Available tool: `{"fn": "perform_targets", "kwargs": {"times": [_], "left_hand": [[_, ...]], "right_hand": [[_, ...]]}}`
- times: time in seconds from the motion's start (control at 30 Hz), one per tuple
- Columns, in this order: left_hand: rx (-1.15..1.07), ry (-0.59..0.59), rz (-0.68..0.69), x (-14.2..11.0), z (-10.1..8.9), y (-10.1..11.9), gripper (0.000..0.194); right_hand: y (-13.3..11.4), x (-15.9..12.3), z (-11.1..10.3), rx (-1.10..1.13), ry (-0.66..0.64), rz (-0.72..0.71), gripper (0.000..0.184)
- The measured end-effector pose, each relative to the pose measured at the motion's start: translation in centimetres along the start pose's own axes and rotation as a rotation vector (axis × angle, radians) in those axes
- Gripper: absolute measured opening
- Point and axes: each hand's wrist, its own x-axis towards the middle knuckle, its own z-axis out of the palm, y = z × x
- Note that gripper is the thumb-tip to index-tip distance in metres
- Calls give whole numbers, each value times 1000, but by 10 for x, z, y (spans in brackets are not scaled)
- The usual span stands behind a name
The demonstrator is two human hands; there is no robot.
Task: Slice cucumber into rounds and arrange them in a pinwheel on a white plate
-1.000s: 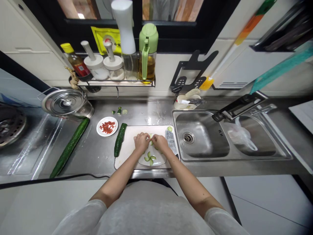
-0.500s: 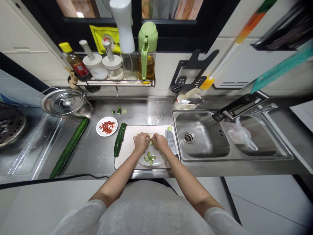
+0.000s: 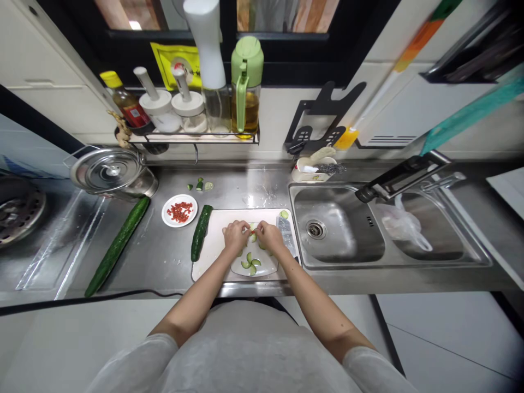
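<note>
Left hand (image 3: 236, 238): over the far part of the clear, round-cornered plate (image 3: 266, 267), finger and thumb drawn in near a tiny red piece (image 3: 252, 232) – whether they pinch it, I cannot tell.
Right hand (image 3: 269, 238): facing the left, its fingertips beside the same red piece, bent inward; a firm grip cannot be made out.
Curved green cucumber slices (image 3: 251, 263): 1 pinwheel on the near part of the plate, with more slices partly under the hands.
Step in hand: fine 2-handed fingertip work at the far slices, it seems; the next move calls for a light touch that leaves them unshifted.
White rectangular cutting board (image 3: 218, 222): under the plate, with a broad grey blade (image 3: 285, 234) at its right side.
Short dark-green cucumber piece (image 3: 201, 233): along the board's left edge.
Round white dish (image 3: 165, 214): on the counter, bearing small red bits (image 3: 180, 212).
</note>
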Motion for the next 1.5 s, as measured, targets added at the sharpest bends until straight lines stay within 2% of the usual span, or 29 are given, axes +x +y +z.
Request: {"fn": "perform_targets", "kwargs": {"times": [0.27,0.43,0.63,0.83,1.1,1.3,1.5], "left_hand": [[-135,107,-45,-7,-20,-14,14],[-191,194,-70,-19,-36,-32,15],[-231,294,-118,-28,-58,-64,22],[-200,355,-175,-27,-78,-82,23],[-64,453,-338,2,-113,-119,17],[108,430,-381,41,-140,-143,18],[250,373,-368,71,-148,-150,25]], "right_hand": [[14,-13,-20,230,189,5,20],[33,-31,-28,354,298,7,24],[56,-52,-26,409,349,34,30],[62,-60,-20,423,355,23,33],[58,-56,-14,430,342,-47,39],[55,-57,-20,432,338,-52,43],[58,-56,-21,429,325,-52,43]]}}
